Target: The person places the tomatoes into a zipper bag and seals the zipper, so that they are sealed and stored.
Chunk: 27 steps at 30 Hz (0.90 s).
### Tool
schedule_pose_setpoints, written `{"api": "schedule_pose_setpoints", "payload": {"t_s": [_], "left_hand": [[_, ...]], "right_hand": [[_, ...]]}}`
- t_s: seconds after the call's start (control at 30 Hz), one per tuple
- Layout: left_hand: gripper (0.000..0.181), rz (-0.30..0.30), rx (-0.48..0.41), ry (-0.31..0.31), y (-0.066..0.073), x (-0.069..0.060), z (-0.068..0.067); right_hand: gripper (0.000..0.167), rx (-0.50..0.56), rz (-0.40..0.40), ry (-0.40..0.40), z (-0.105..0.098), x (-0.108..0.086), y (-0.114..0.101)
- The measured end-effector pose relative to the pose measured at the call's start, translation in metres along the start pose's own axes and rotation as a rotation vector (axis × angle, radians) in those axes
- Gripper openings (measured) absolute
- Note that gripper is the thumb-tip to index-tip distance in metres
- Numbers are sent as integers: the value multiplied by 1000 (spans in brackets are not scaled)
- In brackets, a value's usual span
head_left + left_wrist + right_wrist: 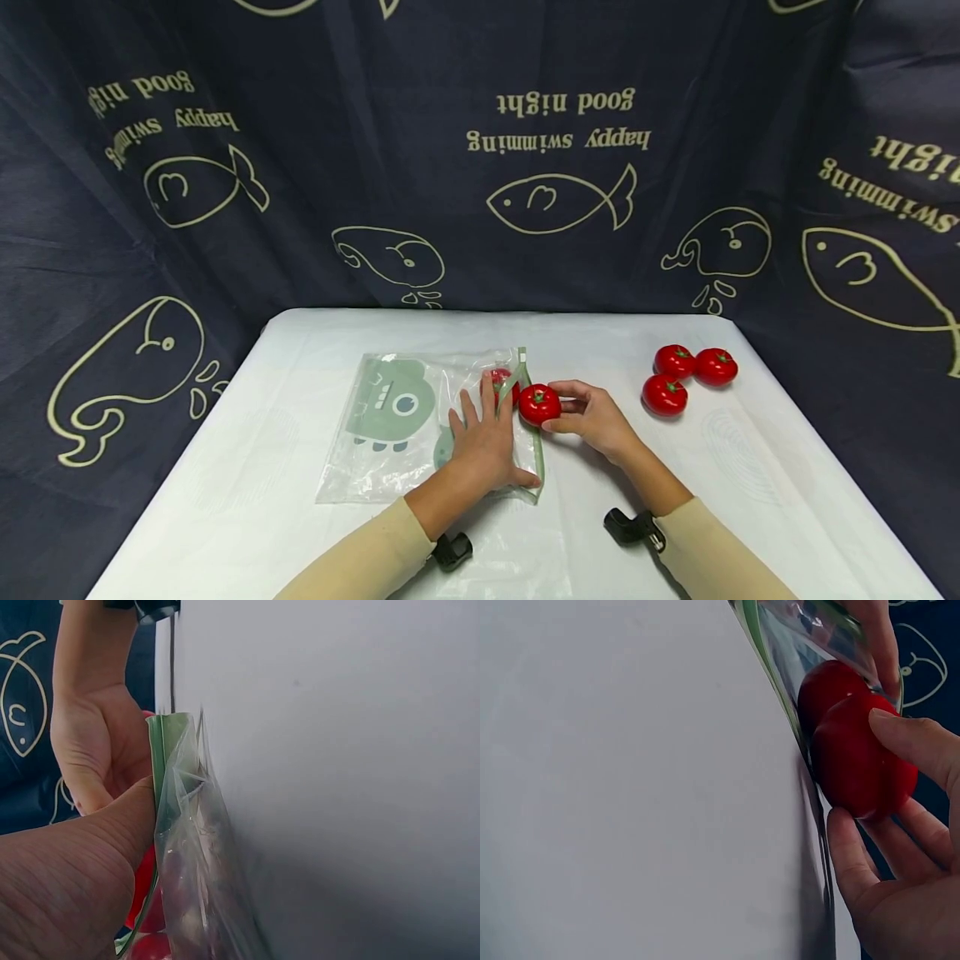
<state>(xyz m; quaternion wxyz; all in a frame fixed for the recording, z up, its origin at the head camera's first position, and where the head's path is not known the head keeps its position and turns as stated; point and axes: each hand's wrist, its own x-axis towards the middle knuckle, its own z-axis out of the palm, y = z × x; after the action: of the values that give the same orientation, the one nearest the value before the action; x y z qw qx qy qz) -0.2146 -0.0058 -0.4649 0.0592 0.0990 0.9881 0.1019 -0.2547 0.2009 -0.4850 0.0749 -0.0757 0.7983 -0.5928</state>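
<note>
- Hanging behind the white counter [240, 475] in head view, dark fabric [360, 108] bears fish drawings; the left hand [480, 450] spreads over a clear bag [341, 475], the right hand [596, 421] grips a tomato [539, 406] at the bag's mouth.
- Left wrist: pale counter beside the bag.
- Right wrist: another tomato [826, 694] lies inside.

We count 5 tomatoes [539, 405] in the head view: 2 near the centre and 3 at the right. Below the middle of the frame we see 1 clear bag [393, 400], 1 left hand [483, 446] and 1 right hand [596, 421]. In the lower half we find 2 black devices [453, 552], 2 beige sleeves [360, 554] and 1 white table [592, 342].
</note>
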Motion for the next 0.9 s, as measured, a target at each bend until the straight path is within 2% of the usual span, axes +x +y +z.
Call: {"api": "schedule_pose_setpoints", "payload": {"t_s": [0.63, 0.9], "left_hand": [[145, 19, 33, 24, 2, 0, -1], [145, 23, 32, 38, 2, -1, -3]], "right_hand": [[61, -14, 5, 24, 11, 11, -1], [61, 28, -1, 20, 15, 16, -2]]}}
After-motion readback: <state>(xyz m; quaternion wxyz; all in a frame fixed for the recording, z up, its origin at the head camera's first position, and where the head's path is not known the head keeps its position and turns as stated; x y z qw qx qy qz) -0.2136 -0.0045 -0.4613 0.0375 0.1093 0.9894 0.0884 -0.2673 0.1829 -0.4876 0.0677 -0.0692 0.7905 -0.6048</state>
